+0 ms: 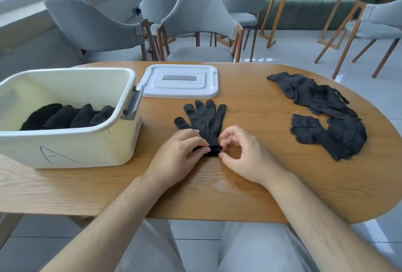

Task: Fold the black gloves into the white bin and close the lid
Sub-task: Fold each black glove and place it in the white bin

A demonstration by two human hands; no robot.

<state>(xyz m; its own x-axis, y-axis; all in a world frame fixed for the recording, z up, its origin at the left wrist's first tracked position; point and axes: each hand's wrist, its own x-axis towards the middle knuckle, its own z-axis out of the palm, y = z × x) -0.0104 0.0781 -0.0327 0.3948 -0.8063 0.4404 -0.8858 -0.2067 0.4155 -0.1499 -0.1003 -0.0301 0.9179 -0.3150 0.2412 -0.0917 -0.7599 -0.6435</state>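
Black, one glove point(204, 119), cuff point(214, 148) pinched by left hand point(174, 156), right hand point(245, 158) fingers point(228, 135); four gloves point(71, 117) in bin point(87, 147).

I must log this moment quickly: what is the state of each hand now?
Left hand: closed, pinching the cuff of the flat black glove.
Right hand: closed, pinching the same cuff at its right end.

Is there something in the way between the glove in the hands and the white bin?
Nothing visible. The bin stands open left of the glove; its lid lies farther back on the table.
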